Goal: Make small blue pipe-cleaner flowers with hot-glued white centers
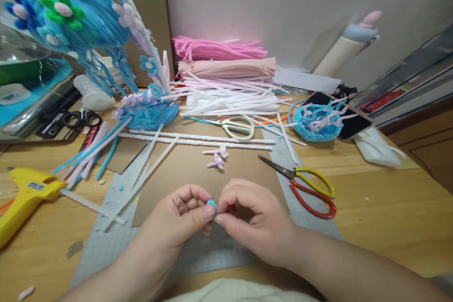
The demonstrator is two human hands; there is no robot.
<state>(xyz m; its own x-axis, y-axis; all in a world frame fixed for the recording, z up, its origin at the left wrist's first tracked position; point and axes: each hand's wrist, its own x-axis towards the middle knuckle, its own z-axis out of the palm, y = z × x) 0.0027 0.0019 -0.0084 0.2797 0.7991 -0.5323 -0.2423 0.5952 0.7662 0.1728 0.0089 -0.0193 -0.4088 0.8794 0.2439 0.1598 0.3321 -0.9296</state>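
Note:
Between the fingertips of my two hands is a small, coiled piece of blue pipe cleaner (211,203), mostly covered by the fingers. My left hand (189,210) pinches it between thumb and fingers. From the other side, the thumb and forefinger of my right hand (253,222) close at its edge; the exact contact is hidden. Just beyond the hands, two small lilac pipe-cleaner flowers (218,161) lie on a brown cardboard sheet (170,174). Scissors with red and yellow handles (311,188) rest to the right of my right hand, blades partly apart.
A yellow glue gun (31,193) lies at left, near clear glue sticks (155,165). At upper left rises a tall blue flowered pipe-cleaner piece (88,23). Behind are white-handled scissors (239,128) and pipe-cleaner bundles (230,68). A blue round pipe-cleaner piece (314,125) sits at right beside phones (356,125).

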